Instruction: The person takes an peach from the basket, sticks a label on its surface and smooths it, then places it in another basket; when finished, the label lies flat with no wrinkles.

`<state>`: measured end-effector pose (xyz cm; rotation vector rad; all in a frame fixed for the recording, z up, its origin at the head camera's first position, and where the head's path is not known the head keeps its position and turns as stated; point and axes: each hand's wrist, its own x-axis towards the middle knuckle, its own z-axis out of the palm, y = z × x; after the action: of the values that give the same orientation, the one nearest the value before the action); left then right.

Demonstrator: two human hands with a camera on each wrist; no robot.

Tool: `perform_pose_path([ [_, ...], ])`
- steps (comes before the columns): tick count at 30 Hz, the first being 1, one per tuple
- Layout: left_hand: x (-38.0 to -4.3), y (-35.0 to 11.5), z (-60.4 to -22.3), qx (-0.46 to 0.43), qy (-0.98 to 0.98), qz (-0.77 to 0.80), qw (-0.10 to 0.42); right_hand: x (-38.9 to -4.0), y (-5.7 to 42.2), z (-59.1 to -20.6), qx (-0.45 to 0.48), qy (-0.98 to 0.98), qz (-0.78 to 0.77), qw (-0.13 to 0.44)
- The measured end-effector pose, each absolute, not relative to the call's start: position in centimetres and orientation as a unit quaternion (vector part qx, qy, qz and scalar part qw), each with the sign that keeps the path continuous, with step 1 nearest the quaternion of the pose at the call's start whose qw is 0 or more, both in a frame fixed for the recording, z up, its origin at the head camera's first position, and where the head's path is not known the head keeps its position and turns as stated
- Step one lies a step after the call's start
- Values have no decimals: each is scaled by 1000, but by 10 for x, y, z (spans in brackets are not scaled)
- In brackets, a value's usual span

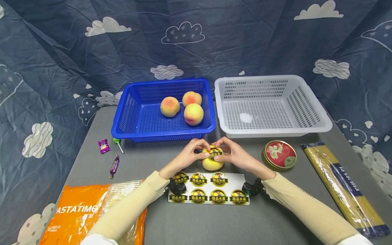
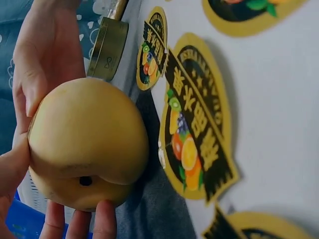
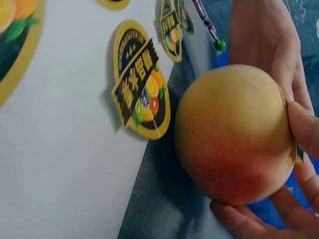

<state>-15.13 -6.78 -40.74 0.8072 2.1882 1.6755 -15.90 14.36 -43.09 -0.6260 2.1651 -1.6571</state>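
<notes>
A yellow peach (image 1: 212,165) is held between both hands, just beyond the sticker sheet (image 1: 199,177). On its upper face lies a black-and-gold round sticker (image 1: 215,154). My left hand (image 1: 193,151) grips the peach from the left, its thumb at the sticker's edge. From the other side my right hand (image 1: 235,156) grips it, thumb also on the sticker. The left wrist view shows fingertips (image 2: 105,217) under the peach (image 2: 89,134), near its dark stem pit. In the right wrist view, the peach's blushed side (image 3: 234,144) faces the camera, and the sticker's edge (image 3: 299,154) shows beside a thumb.
Three peaches sit in a blue basket (image 1: 122,115) at the back; a white basket (image 1: 272,131) stands right of it. At right are a red round tin (image 1: 280,154) and a spaghetti pack (image 1: 343,187). Small candies (image 1: 114,166) and an orange pasta bag (image 1: 82,211) lie left.
</notes>
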Motion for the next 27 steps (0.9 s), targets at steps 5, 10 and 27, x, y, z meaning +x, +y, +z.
perform_pose_path([
  [5,-151,-68,-410,225,742,606,176,-162,150,-433,-228,732,-611,197],
  [10,-152,-65,-414,189,718,637,205,-163,147,-434,-200,737,-612,205],
  [27,-151,-68,-414,186,729,625,209,-168,147,-434,-150,728,-632,216],
])
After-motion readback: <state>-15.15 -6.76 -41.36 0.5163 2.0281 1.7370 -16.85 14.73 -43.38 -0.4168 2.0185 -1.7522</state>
